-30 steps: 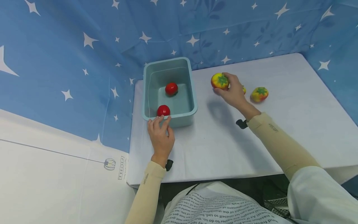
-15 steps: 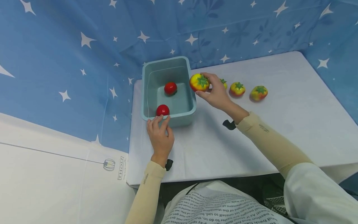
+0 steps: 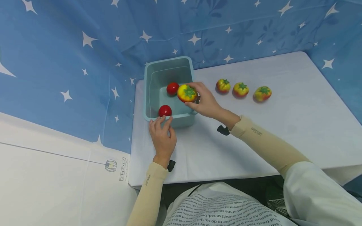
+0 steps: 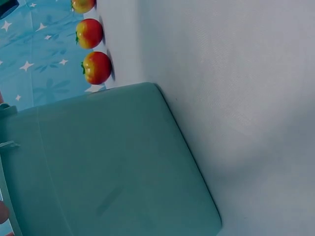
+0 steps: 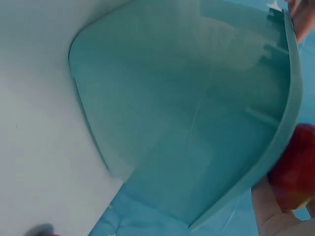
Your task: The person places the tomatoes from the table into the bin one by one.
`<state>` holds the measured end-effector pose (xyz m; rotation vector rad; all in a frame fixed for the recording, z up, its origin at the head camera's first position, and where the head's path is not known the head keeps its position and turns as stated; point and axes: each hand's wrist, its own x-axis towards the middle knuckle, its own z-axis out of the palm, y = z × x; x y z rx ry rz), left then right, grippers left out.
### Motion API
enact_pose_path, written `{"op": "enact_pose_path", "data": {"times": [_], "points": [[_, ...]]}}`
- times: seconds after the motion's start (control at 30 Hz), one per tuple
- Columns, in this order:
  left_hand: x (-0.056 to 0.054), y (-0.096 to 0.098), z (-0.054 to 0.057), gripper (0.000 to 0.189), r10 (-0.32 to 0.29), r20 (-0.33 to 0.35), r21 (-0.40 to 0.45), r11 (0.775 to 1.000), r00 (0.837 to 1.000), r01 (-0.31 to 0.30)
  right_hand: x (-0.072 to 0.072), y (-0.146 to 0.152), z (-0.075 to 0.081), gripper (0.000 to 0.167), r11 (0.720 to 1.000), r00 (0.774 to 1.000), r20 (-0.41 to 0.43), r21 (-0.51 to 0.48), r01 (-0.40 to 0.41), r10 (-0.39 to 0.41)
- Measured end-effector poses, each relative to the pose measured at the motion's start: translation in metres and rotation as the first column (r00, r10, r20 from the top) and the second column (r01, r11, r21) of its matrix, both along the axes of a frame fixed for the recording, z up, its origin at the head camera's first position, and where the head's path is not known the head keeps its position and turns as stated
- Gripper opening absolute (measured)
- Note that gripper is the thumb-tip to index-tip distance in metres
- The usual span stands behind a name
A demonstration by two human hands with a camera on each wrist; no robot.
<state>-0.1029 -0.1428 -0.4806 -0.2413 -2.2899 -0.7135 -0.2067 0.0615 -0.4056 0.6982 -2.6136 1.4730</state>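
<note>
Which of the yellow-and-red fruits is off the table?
The yellow-and-red fruit gripped by the right hand, over the blue bin; the other three fruits sit in a row on the white table.

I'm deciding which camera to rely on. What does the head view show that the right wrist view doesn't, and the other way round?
Only the head view: the two red fruits inside the box, the full row of three yellow-and-red fruits on the white table, and the green leafy top of the held fruit.

Only the right wrist view: the held fruit's red underside.

Both: the right hand holding that fruit, the box, part of the table and the blue cloth.
</note>
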Motion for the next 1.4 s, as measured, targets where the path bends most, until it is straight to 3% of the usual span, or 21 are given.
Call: {"op": "enact_pose_path", "data": {"times": [0.3,0.73,0.93,1.1,1.3,1.4], "points": [[0.000,0.000,-0.001,0.033,0.006,0.015,-0.018,1.000,1.000,-0.006,0.006,-0.021,-0.004,0.071,0.992,0.998,-0.012,0.109,-0.063,0.064],[-0.001,0.002,0.001,0.032,0.013,0.005,-0.029,0.999,1.000,-0.013,0.012,-0.037,-0.016,0.067,0.954,0.988,-0.135,0.299,-0.035,0.079],[0.000,0.002,0.001,0.034,0.018,-0.012,-0.028,0.999,1.000,-0.018,0.012,-0.035,-0.018,0.056,0.962,0.985,-0.149,0.269,-0.045,0.088],[0.000,0.002,0.001,0.033,0.009,-0.002,-0.027,1.000,1.000,-0.009,0.009,-0.027,-0.018,0.046,0.981,0.981,-0.176,0.187,-0.044,0.078],[0.000,0.002,0.001,0.032,0.009,0.010,-0.019,1.000,1.000,-0.009,-0.005,-0.001,-0.016,0.036,0.995,0.970,-0.241,0.092,0.045,-0.022],[0.000,0.002,0.000,0.033,0.012,0.014,-0.018,1.000,1.000,-0.012,-0.014,0.020,-0.015,0.034,0.991,0.973,-0.207,0.073,0.115,-0.098]]}}
